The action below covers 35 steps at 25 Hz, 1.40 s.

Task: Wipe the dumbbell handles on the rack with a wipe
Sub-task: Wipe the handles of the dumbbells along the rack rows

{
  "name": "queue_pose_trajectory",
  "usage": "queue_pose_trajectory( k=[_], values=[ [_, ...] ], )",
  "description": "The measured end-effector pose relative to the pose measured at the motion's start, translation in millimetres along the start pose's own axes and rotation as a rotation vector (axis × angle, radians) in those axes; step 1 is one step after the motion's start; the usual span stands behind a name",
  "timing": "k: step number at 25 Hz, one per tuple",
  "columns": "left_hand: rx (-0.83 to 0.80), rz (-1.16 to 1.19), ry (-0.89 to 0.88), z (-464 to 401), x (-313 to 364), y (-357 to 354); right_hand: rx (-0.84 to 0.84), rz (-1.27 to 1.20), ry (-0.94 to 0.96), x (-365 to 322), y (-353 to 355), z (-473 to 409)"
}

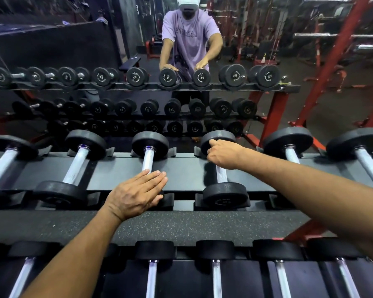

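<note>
A large wall mirror (267, 50) fills the upper half of the frame, reflecting a dim gym. At upper right, red steel uprights (332, 61) hold chrome bars (312, 35), possibly a squat rack. The speckled dark rubber floor (342, 108) shows at mid right, and a similar speckled strip (181, 226) crosses the lower middle. A dark padded bench (130, 63) sits at upper centre-left.

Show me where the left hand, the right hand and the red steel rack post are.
left hand (136, 195): head view, back of hand.
right hand (223, 154): head view, knuckles.
red steel rack post (274, 114): head view, mid-length.
</note>
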<state>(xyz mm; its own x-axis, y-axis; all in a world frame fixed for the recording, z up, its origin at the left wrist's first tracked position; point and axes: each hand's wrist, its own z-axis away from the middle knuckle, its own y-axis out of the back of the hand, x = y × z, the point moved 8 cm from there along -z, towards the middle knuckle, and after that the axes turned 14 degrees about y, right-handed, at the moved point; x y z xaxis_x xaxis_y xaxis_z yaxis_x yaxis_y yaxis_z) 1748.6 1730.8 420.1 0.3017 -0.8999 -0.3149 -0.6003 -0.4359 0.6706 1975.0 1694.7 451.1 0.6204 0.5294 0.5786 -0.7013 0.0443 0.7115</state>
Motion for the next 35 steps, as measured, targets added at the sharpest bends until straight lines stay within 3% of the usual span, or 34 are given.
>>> queue_pose_trajectory(
  k=[2, 6, 9, 13, 15, 18, 24, 28, 31, 33, 35],
  values=[
    [-0.002, 0.006, 0.002, -1, 0, 0, -0.153, -0.180, 0.047, -17, -3, -4],
    [-0.002, 0.009, -0.003, -1, 0, 1, -0.307, -0.448, 0.116, -38, 3, -10],
    [0.004, -0.001, -0.003, -1, 1, 1, -0.412, -0.485, 0.132, -42, 10, -9],
    [0.009, -0.004, -0.003, -2, 2, 1, -0.242, -0.170, 0.000, -9, 22, -9],
    [0.013, 0.001, 0.000, -2, 2, 2, -0.155, -0.113, -0.072, 9, 20, -6],
    [0.018, -0.008, 0.005, -3, 2, 2, -0.092, -0.057, -0.036, 7, 13, -4],
    [0.017, 0.003, 0.007, -3, 1, 3, -0.296, -0.442, 0.090, -32, 4, -9],
    [0.025, 0.001, 0.011, -3, 1, 4, -0.292, -0.673, 0.061, -35, 4, -5],
    [0.028, 0.009, 0.016, -4, 1, 4, -0.088, -0.850, 0.015, -24, 12, 8],
    [0.029, 0.005, 0.020, -4, 1, 3, 0.297, -1.141, -0.187, -4, 9, 33],
    [0.023, -0.007, 0.015, -3, 2, 2, 0.816, -1.470, -0.602, 13, -22, 73]
  ],
)
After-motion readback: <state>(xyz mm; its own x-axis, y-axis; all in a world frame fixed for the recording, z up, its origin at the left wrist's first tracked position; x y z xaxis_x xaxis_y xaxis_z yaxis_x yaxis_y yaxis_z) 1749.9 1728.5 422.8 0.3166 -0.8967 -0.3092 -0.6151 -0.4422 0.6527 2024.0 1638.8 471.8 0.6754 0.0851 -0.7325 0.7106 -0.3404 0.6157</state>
